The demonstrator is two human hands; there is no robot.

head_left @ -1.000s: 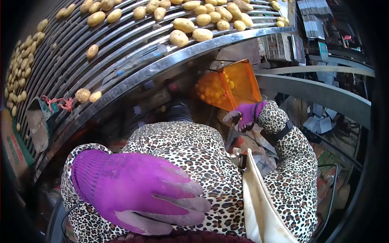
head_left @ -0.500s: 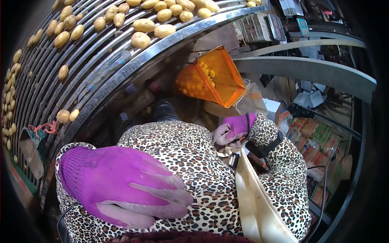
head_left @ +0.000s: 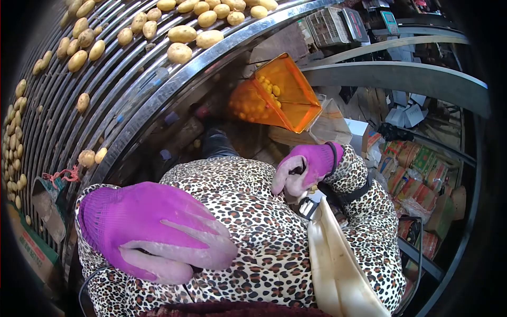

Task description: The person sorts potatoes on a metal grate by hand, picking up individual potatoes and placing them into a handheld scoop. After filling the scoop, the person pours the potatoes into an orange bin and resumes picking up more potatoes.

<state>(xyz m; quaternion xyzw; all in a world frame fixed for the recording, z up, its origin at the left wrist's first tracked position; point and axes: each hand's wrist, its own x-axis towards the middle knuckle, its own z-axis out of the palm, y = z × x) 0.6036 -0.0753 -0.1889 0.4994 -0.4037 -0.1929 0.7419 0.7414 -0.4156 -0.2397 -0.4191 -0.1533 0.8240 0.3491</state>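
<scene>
Both my hands wear purple knit gloves with greyish, dirt-worn palms. My left hand (head_left: pixel 163 232) lies over the front of my leopard-print jacket (head_left: pixel 269 238), fingers stretched out and close together, with no object visible in it. My right hand (head_left: pixel 306 168) is at my waist on the other side, its fingers curled inward. Just below those fingers are a dark buckle (head_left: pixel 307 207) and the upper end of a cream-coloured strap or flap (head_left: pixel 338 259). Whatever the right fingers close on is hidden by the glove.
Potatoes (head_left: pixel 182 35) lie on a slatted metal rack (head_left: pixel 121 79) with a steel rim (head_left: pixel 211 53). Beyond my right hand stands an orange mesh bag (head_left: pixel 301 108) with potatoes inside. Grey metal rails (head_left: pixel 401 74), a plastic crate (head_left: pixel 325 29) and stacked cartons (head_left: pixel 417 169) are on the right.
My left hand has shifted slightly left, its fingers drawn closer together. My right hand has turned a little and moved slightly right; the buckle below it shows more clearly. The view has tilted slightly.
</scene>
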